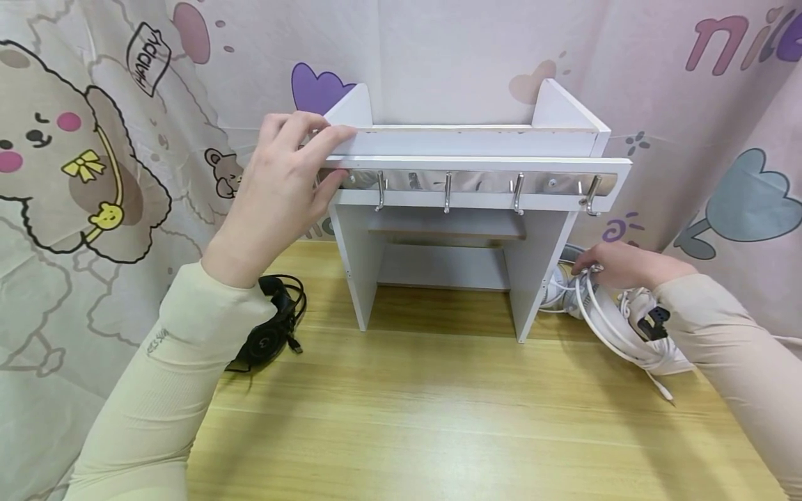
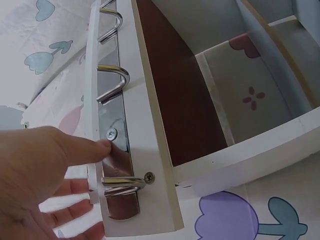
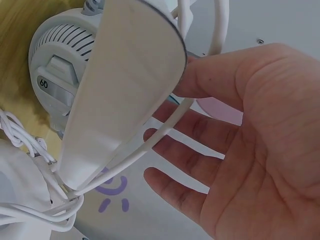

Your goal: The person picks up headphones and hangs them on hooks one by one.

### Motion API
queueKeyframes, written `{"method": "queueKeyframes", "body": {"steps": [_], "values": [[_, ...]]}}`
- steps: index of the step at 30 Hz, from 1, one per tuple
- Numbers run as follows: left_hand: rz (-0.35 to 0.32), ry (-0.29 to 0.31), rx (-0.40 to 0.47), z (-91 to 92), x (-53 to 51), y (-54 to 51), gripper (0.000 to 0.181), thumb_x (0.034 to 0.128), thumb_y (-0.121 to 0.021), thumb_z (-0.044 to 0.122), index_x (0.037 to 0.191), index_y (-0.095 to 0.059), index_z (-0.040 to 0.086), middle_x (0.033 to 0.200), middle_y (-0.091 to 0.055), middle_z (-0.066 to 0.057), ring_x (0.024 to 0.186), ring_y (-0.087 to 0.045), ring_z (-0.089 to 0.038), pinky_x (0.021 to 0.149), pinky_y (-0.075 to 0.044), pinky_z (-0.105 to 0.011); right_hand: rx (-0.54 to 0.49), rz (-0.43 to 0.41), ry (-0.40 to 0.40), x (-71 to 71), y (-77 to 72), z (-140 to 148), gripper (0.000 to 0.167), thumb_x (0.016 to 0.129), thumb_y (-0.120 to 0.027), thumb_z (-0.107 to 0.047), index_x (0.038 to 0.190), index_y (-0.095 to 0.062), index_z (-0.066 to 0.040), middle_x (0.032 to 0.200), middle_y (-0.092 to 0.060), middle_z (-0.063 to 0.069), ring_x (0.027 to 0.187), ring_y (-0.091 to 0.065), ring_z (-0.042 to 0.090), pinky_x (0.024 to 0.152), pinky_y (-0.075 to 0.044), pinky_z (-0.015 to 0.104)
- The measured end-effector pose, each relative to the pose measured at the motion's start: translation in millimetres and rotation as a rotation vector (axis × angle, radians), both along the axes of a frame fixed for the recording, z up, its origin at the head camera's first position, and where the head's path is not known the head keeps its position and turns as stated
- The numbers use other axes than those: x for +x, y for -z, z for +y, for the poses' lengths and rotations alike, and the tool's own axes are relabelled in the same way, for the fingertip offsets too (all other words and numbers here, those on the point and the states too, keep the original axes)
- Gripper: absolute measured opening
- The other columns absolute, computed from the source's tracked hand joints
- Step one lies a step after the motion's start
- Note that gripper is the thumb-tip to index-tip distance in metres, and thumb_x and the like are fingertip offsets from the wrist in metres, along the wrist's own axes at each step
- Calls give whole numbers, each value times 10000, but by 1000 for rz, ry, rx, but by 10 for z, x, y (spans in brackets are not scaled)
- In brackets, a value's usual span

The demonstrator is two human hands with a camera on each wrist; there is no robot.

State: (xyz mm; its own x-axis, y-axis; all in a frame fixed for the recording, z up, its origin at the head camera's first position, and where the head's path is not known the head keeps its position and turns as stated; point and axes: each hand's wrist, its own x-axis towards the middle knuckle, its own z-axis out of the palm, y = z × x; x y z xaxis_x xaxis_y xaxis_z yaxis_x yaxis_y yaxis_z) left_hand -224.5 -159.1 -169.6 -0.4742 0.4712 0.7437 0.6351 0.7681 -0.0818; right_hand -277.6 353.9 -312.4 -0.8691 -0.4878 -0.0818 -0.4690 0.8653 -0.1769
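A white shelf unit (image 1: 470, 142) stands on the wooden table, with a hook rail (image 1: 447, 182) of metal hooks across its upper front. My left hand (image 1: 278, 170) pinches the rail's left end; in the left wrist view the thumb (image 2: 95, 149) lies on the metal strip, other fingers behind the board. Right of the shelf, my right hand (image 1: 617, 264) holds a white curved piece with a dark edge (image 3: 125, 90), thumb and forefinger at its rim. The other fingers spread beside a white cable (image 3: 165, 127). What the curved piece belongs to is unclear.
A black headset (image 1: 266, 341) with a USB cable lies left of the shelf. A round grey slotted part (image 3: 65, 65) and looped white cables (image 1: 617, 341) crowd the right side. Patterned curtains (image 1: 438, 56) hang behind and at both sides.
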Motion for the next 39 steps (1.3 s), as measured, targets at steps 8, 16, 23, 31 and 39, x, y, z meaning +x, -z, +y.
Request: {"method": "queueKeyframes", "body": {"steps": [8, 16, 23, 31, 39], "values": [[-29, -64, -11, -10, 48, -10, 484, 987, -753, 57, 1450, -631, 129, 1352, -626, -211, 1070, -591, -459, 902, -526, -575, -8, -10, 11, -16, 27, 1, 399, 791, -641, 125, 1123, -805, -22, 1134, -792, 229, 1090, -736, 472, 989, -571, 636], [-46, -89, -31, -23, 59, -36, 490, 1002, -743, 65, 1470, -623, 141, 1371, -616, -191, 1075, -613, -451, 863, -557, -597, -6, -16, 1, -21, 8, -3, 401, 775, -628, 117, 1101, -804, -37, 1118, -795, 214, 1080, -741, 457, 987, -572, 633], [-48, -95, -39, -31, 55, -36, 489, 1006, -739, 73, 1475, -621, 145, 1373, -616, -191, 1074, -608, -442, 830, -555, -590, -5, -22, -15, -28, -11, -4, 341, 773, -655, 89, 1044, -798, -58, 1053, -808, 150, 1017, -758, 384, 955, -590, 611], [-38, -92, -35, -44, 51, -22, 480, 1010, -738, 84, 1472, -625, 151, 1370, -621, -185, 1073, -605, -432, 805, -557, -584, 13, -61, -23, -25, -74, 8, 298, 804, -684, 37, 1066, -788, -59, 1044, -808, 110, 996, -758, 338, 945, -595, 595], [-31, -74, -33, -41, 46, -22, 474, 1005, -743, 75, 1461, -630, 138, 1365, -622, -196, 1056, -606, -440, 837, -545, -577, 5, -98, -22, -18, -169, 70, 373, 775, -639, 77, 1116, -767, -4, 1115, -795, 205, 1073, -747, 434, 969, -589, 620]]}}
